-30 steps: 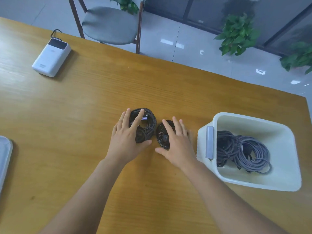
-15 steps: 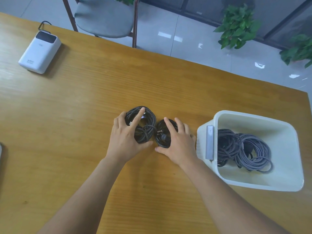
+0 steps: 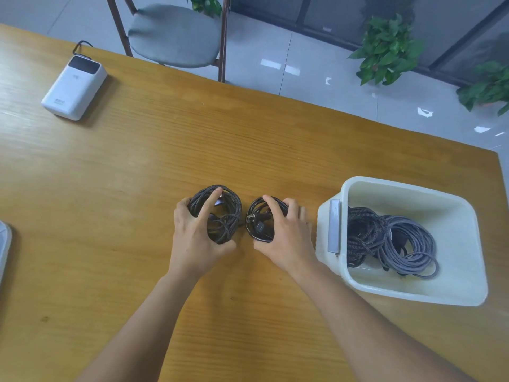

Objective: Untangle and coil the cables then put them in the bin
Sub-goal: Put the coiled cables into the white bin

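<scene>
Two coiled cables lie side by side on the wooden table (image 3: 137, 188). My left hand (image 3: 194, 238) grips the braided dark coil (image 3: 230, 216), with the index finger laid across it. My right hand (image 3: 286, 238) grips the smooth black power cable coil (image 3: 257, 224), whose plug shows in the middle. The white bin (image 3: 465, 244) stands just right of my right hand. It holds a dark braided coil (image 3: 360, 235) and a grey braided coil (image 3: 410, 252).
A white power bank (image 3: 74, 91) lies at the table's far left. A grey-seated chair (image 3: 176, 34) stands beyond the far edge. A pale object's corner (image 3: 4, 244) shows at the left border. Potted plants (image 3: 385, 51) stand on the floor.
Both hands have curled from lying flat over the coils to gripping them. The view has shifted slightly; the coils stay in place on the table.
</scene>
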Available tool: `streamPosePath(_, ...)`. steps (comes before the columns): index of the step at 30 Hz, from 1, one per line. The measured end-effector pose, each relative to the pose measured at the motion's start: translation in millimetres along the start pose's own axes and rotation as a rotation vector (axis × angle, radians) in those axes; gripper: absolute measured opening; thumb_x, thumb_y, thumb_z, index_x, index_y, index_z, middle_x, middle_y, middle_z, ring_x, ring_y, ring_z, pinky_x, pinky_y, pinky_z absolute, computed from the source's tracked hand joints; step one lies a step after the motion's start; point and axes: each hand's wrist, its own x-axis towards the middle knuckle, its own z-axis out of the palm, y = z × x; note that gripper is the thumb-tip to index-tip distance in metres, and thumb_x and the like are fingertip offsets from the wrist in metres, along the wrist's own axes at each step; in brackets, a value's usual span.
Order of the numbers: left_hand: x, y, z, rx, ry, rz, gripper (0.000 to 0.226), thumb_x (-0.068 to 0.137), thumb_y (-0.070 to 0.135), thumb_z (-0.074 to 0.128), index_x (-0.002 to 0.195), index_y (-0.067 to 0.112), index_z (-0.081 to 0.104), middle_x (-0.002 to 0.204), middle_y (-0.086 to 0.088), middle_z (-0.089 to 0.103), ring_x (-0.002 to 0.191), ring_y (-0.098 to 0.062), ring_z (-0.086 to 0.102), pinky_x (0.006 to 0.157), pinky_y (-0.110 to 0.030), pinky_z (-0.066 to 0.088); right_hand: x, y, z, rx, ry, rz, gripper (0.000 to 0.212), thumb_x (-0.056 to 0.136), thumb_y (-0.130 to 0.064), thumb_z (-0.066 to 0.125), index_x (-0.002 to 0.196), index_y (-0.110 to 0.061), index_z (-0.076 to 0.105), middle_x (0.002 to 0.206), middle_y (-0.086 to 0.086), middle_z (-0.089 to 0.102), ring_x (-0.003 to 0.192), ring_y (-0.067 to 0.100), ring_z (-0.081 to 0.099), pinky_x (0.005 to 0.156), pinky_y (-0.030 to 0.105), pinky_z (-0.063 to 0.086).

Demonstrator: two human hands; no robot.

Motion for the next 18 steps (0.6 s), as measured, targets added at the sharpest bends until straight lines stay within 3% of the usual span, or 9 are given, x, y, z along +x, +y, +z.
streamPosePath(9,-22,9,-21,-0.008,0.075,0.005,0.106,0.059,0.046,0.075,0.156,0.051,0.032,0.144,-0.013,0.038,0.134,-0.029,0.044,0.109,-0.033,0.035,-19,-11,-22,0.024,0.076,-0.121,0.1,0.076,-0.054,0.079,0.16,-0.04,0.025,0.15,0.005,0.031,0.134,0.029,0.033,0.107,0.046,0.043)
streamPosePath(14,-23,35,-31,-0.018,0.122,0.042,0.105,0.06,0.046,0.075,0.155,0.054,0.031,0.146,-0.012,0.034,0.132,-0.033,0.05,0.111,-0.045,0.045,-26,-9,-53,0.035,0.153,-0.175,0.103,0.073,-0.053,0.081,0.159,-0.041,0.025,0.151,0.006,0.031,0.132,0.03,0.034,0.108,0.049,0.043)
streamPosePath(18,-20,67,-31,-0.035,0.125,0.109,0.103,0.062,0.047,0.074,0.155,0.056,0.03,0.149,-0.013,0.035,0.128,-0.03,0.055,0.109,-0.046,0.048,-31,5,-85,0.105,0.232,-0.206,0.1,0.075,-0.055,0.08,0.159,-0.041,0.028,0.148,0.005,0.032,0.133,0.029,0.034,0.111,0.049,0.04)
